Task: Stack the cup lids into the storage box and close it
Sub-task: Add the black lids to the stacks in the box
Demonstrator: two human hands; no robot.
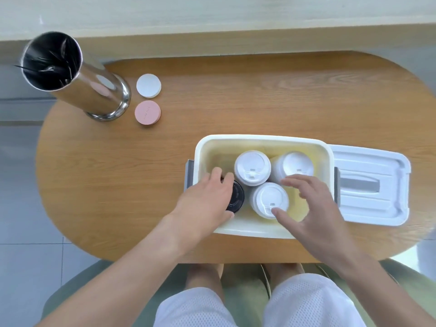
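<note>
My knees in white mesh shorts [306, 300] sit closest, over a green seat [245, 289], just under the near edge of the counter [118, 175]. The counter is an oval of light wood grain, its long axis running left to right; pale floor tiles [21, 208] show off its left end and a light wooden ledge [212, 22] runs beyond its far edge.

The storage box [264, 140], white-rimmed with a cream inside, stands near the near edge, right of centre, long side parallel to that edge and open upward. Its lid [370, 187] lies flat just beside the box's right end, toward the counter's right end. Three white stacks of cup lids stand upright in the box: one at centre [252, 166], one behind to the right [295, 165], one nearer me [269, 199], their sip holes toward the near edge. A black cup lid stack [237, 197] is at the box's left near corner.

My left hand [207, 197] reaches over the box's left rim, fingers curled round the black stack. My right hand [311, 204] hovers over the box's right near part, fingers spread and relaxed, thumb tip touching the nearest white stack.

Toward the far left corner a steel cylinder [77, 76] holds dark utensils, with a white disc [148, 85] and a pink disc [147, 112] just beside it.
</note>
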